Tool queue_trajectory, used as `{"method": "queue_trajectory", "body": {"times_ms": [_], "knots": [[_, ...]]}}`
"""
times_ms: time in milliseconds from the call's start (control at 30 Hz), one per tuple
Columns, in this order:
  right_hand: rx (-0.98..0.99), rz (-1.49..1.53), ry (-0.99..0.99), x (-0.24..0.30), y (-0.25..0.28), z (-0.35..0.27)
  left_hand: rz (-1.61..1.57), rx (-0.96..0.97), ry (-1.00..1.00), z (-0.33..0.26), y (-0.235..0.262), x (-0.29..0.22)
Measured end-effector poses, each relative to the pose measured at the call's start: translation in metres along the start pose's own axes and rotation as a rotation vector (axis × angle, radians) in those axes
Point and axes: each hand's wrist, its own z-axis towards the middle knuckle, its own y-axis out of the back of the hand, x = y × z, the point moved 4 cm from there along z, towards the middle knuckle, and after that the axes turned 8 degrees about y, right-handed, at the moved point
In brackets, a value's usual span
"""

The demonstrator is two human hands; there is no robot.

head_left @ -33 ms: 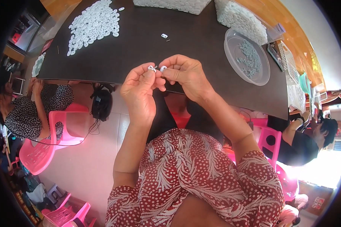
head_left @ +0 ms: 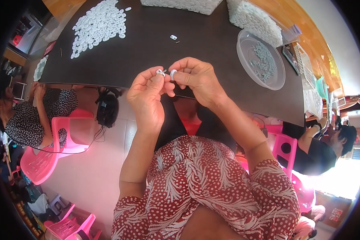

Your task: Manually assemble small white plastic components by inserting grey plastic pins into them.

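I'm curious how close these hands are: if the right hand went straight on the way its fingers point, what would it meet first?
Probably the left hand or the white piece it pinches: both lie just ahead of the right hand. Depth is unclear, so which comes first is uncertain.

Table [head_left: 148, 44]: open lane between white pile [head_left: 98, 26] and bowl [head_left: 246, 44] (loose piece [head_left: 173, 37] intrudes); left hand [head_left: 147, 87] and right hand [head_left: 201, 82] block near end.

Your white piece [head_left: 173, 75] looks smooth plastic, your tabletop [head_left: 148, 44] matt; round tray [head_left: 279, 78] clear glossy plastic, your patterned top [head_left: 220, 176] cloth, pink chair [head_left: 39, 165] glossy plastic.
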Motion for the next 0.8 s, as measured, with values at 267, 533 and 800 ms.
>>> {"method": "queue_trajectory", "body": {"times_ms": [267,533,800], "knots": [[-0.014,0.023,-0.015,0.004,0.004,-0.003,0.158,-0.066,-0.033,-0.010,-0.001,0.004],[-0.036,-0.070,0.048,0.006,0.007,-0.008,0.276,-0.078,-0.119,-0.016,-0.004,0.004],[-0.076,-0.216,0.137,0.010,0.007,-0.012,0.269,-0.086,-0.090,-0.019,-0.006,0.008]]}}
